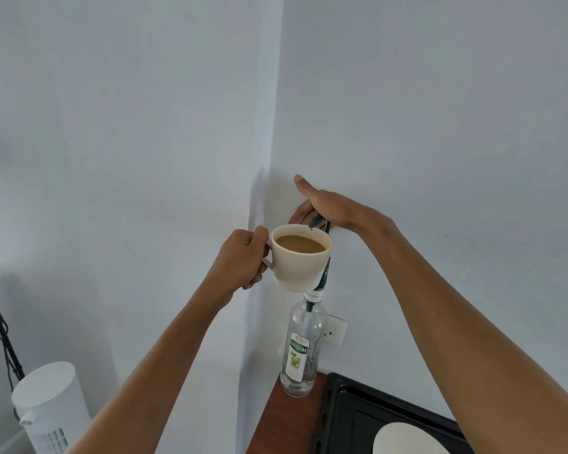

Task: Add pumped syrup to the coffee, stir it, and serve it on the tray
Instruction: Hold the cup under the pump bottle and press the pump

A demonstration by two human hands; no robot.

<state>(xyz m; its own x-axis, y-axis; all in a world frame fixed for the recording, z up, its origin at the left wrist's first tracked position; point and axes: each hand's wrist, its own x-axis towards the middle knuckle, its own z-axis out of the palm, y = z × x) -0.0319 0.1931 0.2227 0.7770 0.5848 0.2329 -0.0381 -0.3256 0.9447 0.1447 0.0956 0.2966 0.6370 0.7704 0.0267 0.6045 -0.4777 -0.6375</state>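
Coffee cup (300, 257) is up in the air, held by its handle in the left hand (243, 257); grip closed around the handle, which is mostly hidden by the fingers. Cup is cream-coloured and holds milky brown coffee to a little below the rim. It sits just in front of the pump (318, 222) of the syrup bottle (302, 352), with the dark green spout reaching over the cup's far rim. Cup body hides most of the pump stem.

Right hand (322, 204) lies palm-down on top of the pump head, thumb stuck out to the upper left, fingers curled over the far side. Can't tell how tight that grip is; pump head is almost fully covered.

Bottle is clear glass with a green-and-white label, upright on the wooden table (286, 421) at the wall corner. Only a strip of table shows.

Black tray (358, 417) is at bottom right, cut off by the frame. A white round object (404, 440) on it is only partly visible; can't tell what it is. White wall socket (336, 329) sits behind the bottle. White cylindrical appliance (50, 411) at lower left.
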